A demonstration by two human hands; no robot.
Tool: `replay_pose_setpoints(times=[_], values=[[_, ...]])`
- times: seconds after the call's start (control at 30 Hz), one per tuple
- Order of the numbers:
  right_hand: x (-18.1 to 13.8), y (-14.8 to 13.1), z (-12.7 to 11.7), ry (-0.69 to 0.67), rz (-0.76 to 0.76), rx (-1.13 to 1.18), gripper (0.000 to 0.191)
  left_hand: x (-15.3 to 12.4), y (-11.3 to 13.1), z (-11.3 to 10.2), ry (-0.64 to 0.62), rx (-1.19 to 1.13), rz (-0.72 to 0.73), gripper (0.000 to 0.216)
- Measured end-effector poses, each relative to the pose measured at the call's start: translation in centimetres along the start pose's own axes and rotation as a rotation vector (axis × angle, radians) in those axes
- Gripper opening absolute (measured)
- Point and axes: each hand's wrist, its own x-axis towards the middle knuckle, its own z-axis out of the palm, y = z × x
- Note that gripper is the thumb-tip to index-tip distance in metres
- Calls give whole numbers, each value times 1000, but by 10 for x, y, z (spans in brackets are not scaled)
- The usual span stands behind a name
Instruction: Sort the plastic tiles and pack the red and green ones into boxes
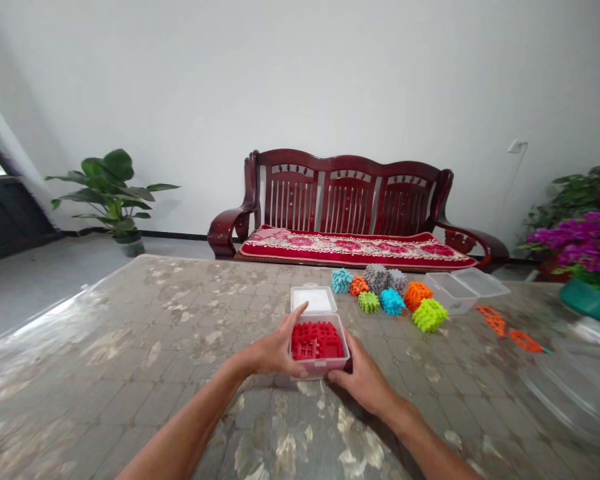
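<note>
A clear plastic box (321,366) sits at the near middle of the table, its hinged lid (313,299) laid back away from me. Red interlocking toy pieces (317,340) fill the inside. My left hand (279,343) grips the box's left side, thumb at the front corner and fingers along the wall. Around the right side curls my right hand (363,377), its thumb on the front right corner; its other fingers are partly hidden behind the box.
Beyond the box to the right stand several block clusters, among them a lime one (430,315) and a grey one (377,277). An open clear box (453,293), orange flat pieces (526,341) and clear containers (575,387) lie further right. A flower pot (587,303) stands at the right edge.
</note>
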Motion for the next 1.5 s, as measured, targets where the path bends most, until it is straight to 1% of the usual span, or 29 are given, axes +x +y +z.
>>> replay_pose_setpoints(times=[0.13, 0.27, 0.33, 0.43, 0.47, 0.53, 0.6, 0.67, 0.7, 0.73, 0.77, 0.87, 0.93, 1.0, 1.1, 1.17, 1.33, 1.5], values=[[8, 5, 6, -75, -26, -33, 84, 7, -1, -16, 71, -39, -13, 124], [9, 15, 14, -35, -52, -174, 72, 19, -5, -35, 94, -170, -16, 114], [9, 19, 16, -24, -61, -197, 73, 25, -8, -41, 107, -171, -17, 109], [10, 24, 17, -24, -5, -181, 77, 32, -14, -42, 158, -91, -14, 105], [12, 25, 17, -25, 4, -178, 78, 34, -17, -40, 192, -75, 0, 104], [16, 26, 16, -28, -35, -197, 79, 37, -23, -32, 293, -68, 32, 98], [20, 26, 15, -35, -107, -242, 81, 36, -29, -23, 445, -51, 35, 89], [24, 24, 14, -48, -145, -285, 81, 33, -35, -16, 633, 28, 0, 73], [25, 24, 14, -57, -150, -302, 80, 31, -37, -13, 697, 83, -4, 64], [26, 23, 14, -63, -151, -316, 78, 29, -39, -11, 730, 151, 10, 56], [26, 22, 14, -66, -150, -326, 76, 27, -41, -10, 739, 223, 37, 50], [25, 19, 14, -60, -144, -349, 71, 24, -43, -9, 695, 436, 116, 33], [24, 17, 14, -58, -136, -364, 64, 24, -43, -10, 685, 545, 109, 22], [22, 15, 13, -67, -136, -389, 54, 26, -43, -9, 704, 627, 79, 17], [20, 13, 12, -86, -146, -430, 41, 30, -40, -7, 742, 713, 28, 19], [19, 13, 12, -94, -152, -449, 37, 34, -38, -6, 761, 756, -14, 21], [18, 12, 12, -104, -158, -482, 35, 49, -35, -7, 795, 812, -115, 21], [17, 9, 12, -105, -159, -490, 36, 69, -40, -10, 835, 754, -123, 24]])
